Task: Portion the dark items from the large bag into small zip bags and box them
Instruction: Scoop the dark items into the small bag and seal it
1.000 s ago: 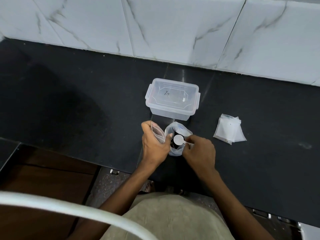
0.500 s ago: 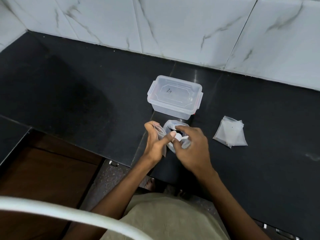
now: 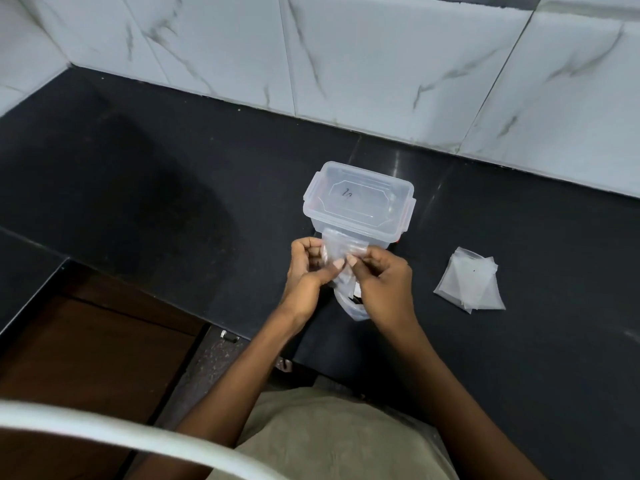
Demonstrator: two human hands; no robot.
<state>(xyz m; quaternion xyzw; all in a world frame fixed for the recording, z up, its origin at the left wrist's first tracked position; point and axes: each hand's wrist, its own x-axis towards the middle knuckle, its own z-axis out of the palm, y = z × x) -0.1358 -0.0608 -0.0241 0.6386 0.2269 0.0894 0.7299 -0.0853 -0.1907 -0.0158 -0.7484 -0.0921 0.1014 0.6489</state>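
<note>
your left hand (image 3: 306,268) and right hand (image 3: 379,282) both pinch the top of one small zip bag (image 3: 341,252), thumbs meeting at its mouth; i judge you are pressing the seal closed, though its contents are too hidden to tell; just beneath your hands the large bag (image 3: 349,306) sits on the dark surface (image 3: 173,209); just beyond stands the box (image 3: 358,204), lid still on; to the right lies the stack of spare bags (image 3: 469,284); next you must free a hand to unlatch that lid.
</note>
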